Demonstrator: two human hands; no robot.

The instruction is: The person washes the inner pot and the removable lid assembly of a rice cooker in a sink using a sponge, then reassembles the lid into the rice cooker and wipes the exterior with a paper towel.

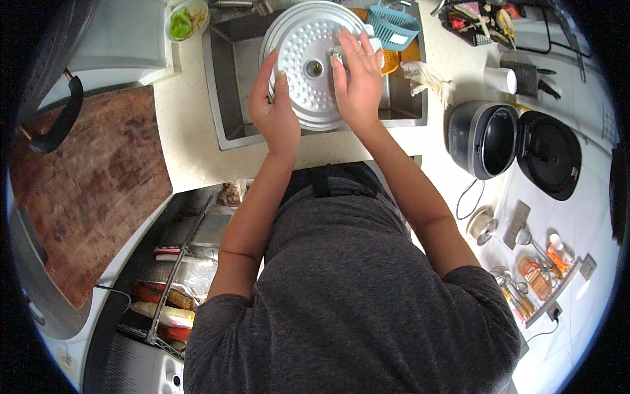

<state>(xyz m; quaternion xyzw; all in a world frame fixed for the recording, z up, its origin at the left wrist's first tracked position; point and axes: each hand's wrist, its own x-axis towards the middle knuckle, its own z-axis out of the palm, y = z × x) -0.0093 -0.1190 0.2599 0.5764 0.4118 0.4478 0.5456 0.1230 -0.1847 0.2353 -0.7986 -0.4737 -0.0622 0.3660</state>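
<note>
A round grey lid [305,101] with rings of dimples and a central hole is held over the stainless steel sink [236,74]. My left hand [275,111] grips its left rim, thumb on the dimpled face and fingers along the outer edge. On its right side my right hand [362,83] lies fairly flat, fingers stretched towards the far rim. Under that palm shows a pale piece, partly hidden; I cannot tell whether it belongs to the lid. A teal plastic basket [393,27] and an orange basket [390,61] stand just beyond the right hand.
A crumpled cloth [427,81] hangs by the sink's right edge. Right of it are a rice cooker [462,140] with its lid raised and a white cup [499,80]. At left lie a wooden cutting board [93,187] and a bowl of vegetables [187,22].
</note>
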